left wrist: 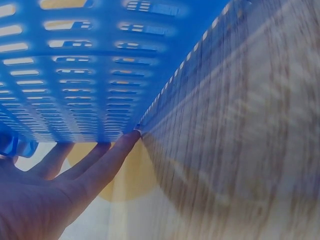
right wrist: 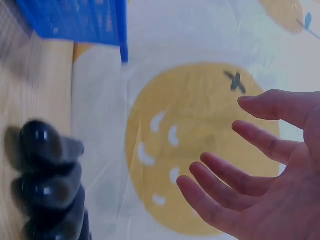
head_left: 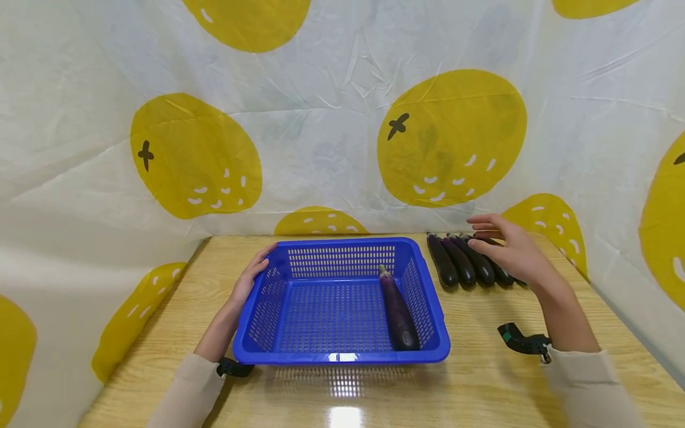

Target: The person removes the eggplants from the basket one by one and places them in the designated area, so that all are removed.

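Note:
A blue plastic basket (head_left: pixel 334 359) with slotted walls stands on the table, one dark purple eggplant (head_left: pixel 398 312) lying along its right side. My left hand (head_left: pixel 248 280) is at the basket's left side; in the left wrist view its fingers (left wrist: pixel 102 167) stretch out straight against the outer wall. To the right of the basket, several eggplants (head_left: pixel 464 264) lie side by side in a row. Over the right end of that row hovers my right hand (head_left: pixel 511 249), fingers spread and loosely bent, holding nothing. The right wrist view shows the eggplants (right wrist: pixel 47 190) apart from the fingers.
The wooden table (head_left: pixel 481 368) reaches back to a white cloth (head_left: pixel 321 148) printed with yellow fruit, which hangs behind and along both sides. Each wrist carries a black strap mount (head_left: pixel 524 343).

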A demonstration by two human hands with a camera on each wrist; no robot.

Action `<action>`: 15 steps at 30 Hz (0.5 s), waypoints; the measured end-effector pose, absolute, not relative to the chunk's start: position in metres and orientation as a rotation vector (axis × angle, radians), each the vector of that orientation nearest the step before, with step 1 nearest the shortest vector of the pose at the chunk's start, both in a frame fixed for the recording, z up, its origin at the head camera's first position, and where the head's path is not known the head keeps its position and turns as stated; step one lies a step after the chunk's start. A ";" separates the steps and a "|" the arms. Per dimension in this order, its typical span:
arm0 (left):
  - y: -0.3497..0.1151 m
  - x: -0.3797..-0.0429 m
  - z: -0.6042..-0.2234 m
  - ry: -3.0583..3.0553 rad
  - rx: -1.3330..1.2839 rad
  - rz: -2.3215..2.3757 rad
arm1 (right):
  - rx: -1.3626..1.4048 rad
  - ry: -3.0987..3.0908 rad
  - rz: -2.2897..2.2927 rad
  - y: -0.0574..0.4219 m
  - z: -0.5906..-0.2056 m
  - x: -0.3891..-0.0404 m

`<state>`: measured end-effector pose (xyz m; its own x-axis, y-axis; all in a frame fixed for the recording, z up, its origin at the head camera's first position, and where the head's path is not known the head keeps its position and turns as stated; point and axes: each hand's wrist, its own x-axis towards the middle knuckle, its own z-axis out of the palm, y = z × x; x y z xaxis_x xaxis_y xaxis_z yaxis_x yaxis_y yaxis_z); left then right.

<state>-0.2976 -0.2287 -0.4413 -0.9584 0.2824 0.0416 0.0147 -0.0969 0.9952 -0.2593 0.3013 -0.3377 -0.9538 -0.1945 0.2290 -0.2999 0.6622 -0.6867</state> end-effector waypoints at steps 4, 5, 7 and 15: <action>-0.226 -0.299 -0.441 1.984 0.328 2.176 | 0.492 -2.720 1.193 0.284 -0.334 -0.252; -0.225 -0.299 -0.441 1.985 0.329 2.176 | 0.510 -2.709 1.207 0.280 -0.333 -0.251; -0.225 -0.300 -0.442 1.986 0.337 2.172 | 0.540 -2.685 1.236 0.273 -0.332 -0.249; -0.229 -0.300 -0.444 2.005 0.334 2.171 | 0.633 -2.745 1.204 0.238 -0.308 -0.256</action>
<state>-0.3000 -0.2289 -0.4436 -0.9610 0.2719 0.0506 0.0289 -0.0833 0.9961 -0.2557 0.2382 -0.3078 -0.9116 -0.3393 0.2320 -0.4005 0.6064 -0.6869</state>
